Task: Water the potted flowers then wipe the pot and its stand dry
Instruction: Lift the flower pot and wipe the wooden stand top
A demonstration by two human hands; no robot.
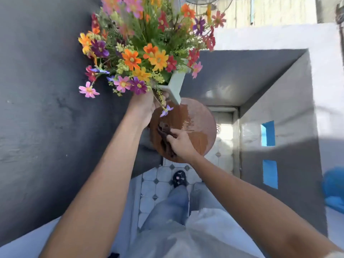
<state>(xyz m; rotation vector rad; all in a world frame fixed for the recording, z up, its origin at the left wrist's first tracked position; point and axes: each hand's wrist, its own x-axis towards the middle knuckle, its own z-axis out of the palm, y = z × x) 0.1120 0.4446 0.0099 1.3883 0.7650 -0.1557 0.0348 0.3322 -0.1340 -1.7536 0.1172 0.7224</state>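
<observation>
Left of frame is just grey wall (46, 90). Upper centre: the potted flowers (141, 51), tipped toward the top left, pale green pot (176, 86) lifted off the stand or nearly; only its lower corner sits just above the top edge of the round brown stand (201, 127). Your left hand (144, 107) is at centre, wrapped round the pot's underside or near wall. Fingers are mostly hidden behind the blooms, so I can't tell exactly how they close, but it's carrying the pot.

Just right of that, your right hand (181, 141) is pinched on a dark cloth (165, 138), pressing it flat on the stand's left half. The stand looks wet: shiny patch on its right side, so drying is only partway done.

Risks: the pot is on one hand and tilted, with a top-heavy bouquet, so a wet wall could slip and dump it on the tiled floor (158, 183). Tilt further and water may spill back onto the wiped area. Pressing hard near the stand's edge could rock it. A loose purple flower (166, 110) hangs over the stand; the cloth could snag it.
</observation>
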